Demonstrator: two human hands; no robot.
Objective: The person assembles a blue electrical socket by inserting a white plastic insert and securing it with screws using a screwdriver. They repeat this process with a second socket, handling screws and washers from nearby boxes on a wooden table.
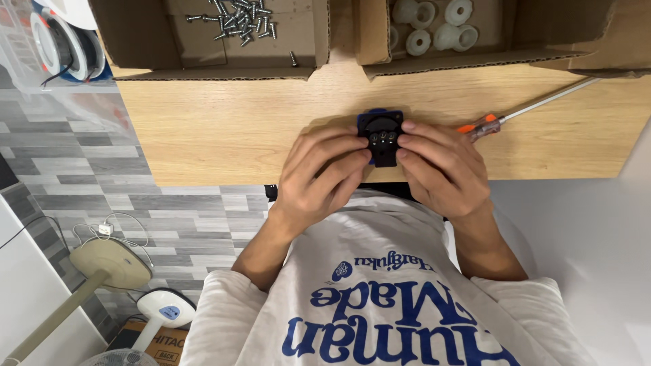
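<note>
A small black and blue plastic part (382, 137) with three round contacts on its face is held over the near edge of the wooden table (224, 129). My left hand (322, 173) grips its left side with fingers curled. My right hand (441, 166) grips its right side, thumb and fingertips pressed on the part. Both hands touch the part at once.
An orange-handled screwdriver (502, 120) lies on the table right of my hands. At the back stand a cardboard box (135, 41) holding several screws (241, 17) and another cardboard box (536, 34) holding white plastic pieces (434, 30). A fan base (112, 264) stands on the grey floor.
</note>
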